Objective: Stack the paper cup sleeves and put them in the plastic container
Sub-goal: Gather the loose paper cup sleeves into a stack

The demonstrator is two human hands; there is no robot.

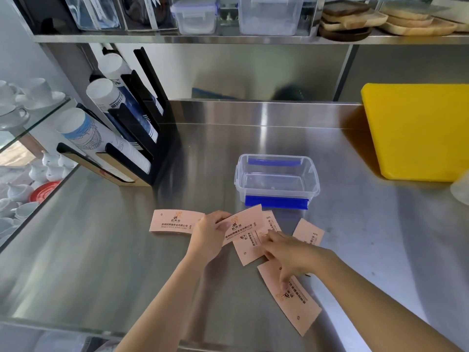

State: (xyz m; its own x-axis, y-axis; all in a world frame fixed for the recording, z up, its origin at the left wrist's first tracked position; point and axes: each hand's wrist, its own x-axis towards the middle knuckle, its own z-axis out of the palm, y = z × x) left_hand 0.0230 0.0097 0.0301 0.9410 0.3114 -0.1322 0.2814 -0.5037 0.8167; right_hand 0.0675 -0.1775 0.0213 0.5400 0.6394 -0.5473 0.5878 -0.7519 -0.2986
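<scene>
Early stage: plastic container (314, 185) empty, no stack yet. Left hand (209, 236) grip pinching one cup sleeve (243, 224); right hand (286, 255) fingers spread on loose sleeves (291, 301) scattered across surface (101, 250).

A: Body check, what's visible?
B: Two bare forearms, coming in from 6 o'clock. Left hand (212, 235), right hand (289, 255).
A: Anything worn?
B: No sleeves, watch, rings or gloves in view. Nails short, as far as visible.
</scene>
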